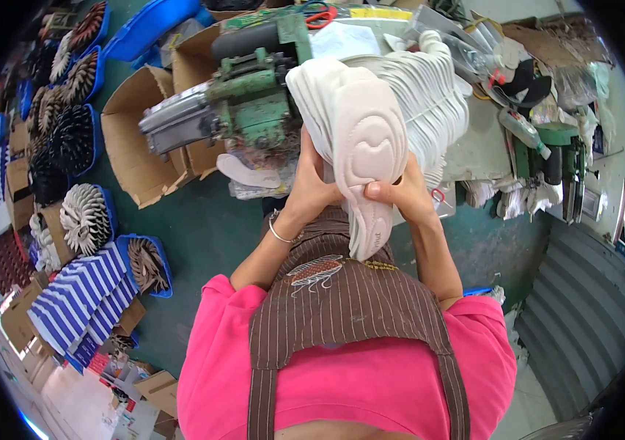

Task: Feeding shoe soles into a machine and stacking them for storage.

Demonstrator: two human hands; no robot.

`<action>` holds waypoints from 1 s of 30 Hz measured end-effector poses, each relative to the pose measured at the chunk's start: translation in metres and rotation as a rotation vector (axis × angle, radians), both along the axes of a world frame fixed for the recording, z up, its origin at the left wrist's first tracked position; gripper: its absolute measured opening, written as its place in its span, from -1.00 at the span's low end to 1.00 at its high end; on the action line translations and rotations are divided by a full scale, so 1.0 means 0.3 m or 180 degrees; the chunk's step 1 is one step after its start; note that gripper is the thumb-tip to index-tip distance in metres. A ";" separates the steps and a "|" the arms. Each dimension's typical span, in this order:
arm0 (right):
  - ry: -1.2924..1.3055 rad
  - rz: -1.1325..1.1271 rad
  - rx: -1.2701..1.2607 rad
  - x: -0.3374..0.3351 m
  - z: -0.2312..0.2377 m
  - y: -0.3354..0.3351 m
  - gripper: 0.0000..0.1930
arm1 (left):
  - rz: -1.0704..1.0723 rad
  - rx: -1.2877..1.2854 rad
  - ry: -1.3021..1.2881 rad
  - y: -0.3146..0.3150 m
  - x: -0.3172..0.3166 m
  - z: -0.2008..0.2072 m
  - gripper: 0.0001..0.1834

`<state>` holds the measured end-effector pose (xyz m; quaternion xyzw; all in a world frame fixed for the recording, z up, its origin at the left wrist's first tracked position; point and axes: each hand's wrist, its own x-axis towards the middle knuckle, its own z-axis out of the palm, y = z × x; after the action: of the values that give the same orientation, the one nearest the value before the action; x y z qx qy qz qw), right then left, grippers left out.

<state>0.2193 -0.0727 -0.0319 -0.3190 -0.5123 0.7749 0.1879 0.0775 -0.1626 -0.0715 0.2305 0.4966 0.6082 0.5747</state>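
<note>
A thick bundle of cream-white padded insoles (372, 147) is gripped between both my hands, toe ends pointing away from me. My left hand (312, 176) wraps the bundle's left side, its fingers partly hidden behind it. On the right, my right hand (409, 192) presses its thumb on the front insole's narrow middle, and its fingers go behind the bundle. Just beyond lies a long row of stacked white insoles (433, 99) on the worktable. One loose insole (248, 173) rests left of my left hand, by the green machine (254, 110).
Open cardboard boxes (136, 132) stand left of the machine. Blue baskets of insoles (89, 220) line the far left, beside a blue-and-white striped cloth (81, 301). Red-handled scissors (320, 15) lie at the back of the table. A second green machine (558, 139) and a plastic bottle (523, 132) are at right.
</note>
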 end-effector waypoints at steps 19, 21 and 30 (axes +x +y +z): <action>0.0024 -0.0602 0.0511 -0.693 0.056 -0.629 -0.51 | 0.1318 0.0608 -0.0183 -0.659 -0.646 -0.056 -0.10; 0.0025 -0.0818 0.0372 -0.733 0.019 -0.677 -0.57 | 0.1271 0.0528 0.0073 -0.687 -0.704 -0.054 -0.13; 0.0171 -0.1193 0.0032 -0.850 -0.041 -0.779 -0.74 | 0.1752 0.0267 0.0471 -0.743 -0.804 -0.127 0.01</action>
<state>-0.0357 -0.3064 -0.0443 -0.3870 -0.4426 0.7321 0.3441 -0.1636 -0.3856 -0.1095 0.1543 0.5555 0.7429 0.3402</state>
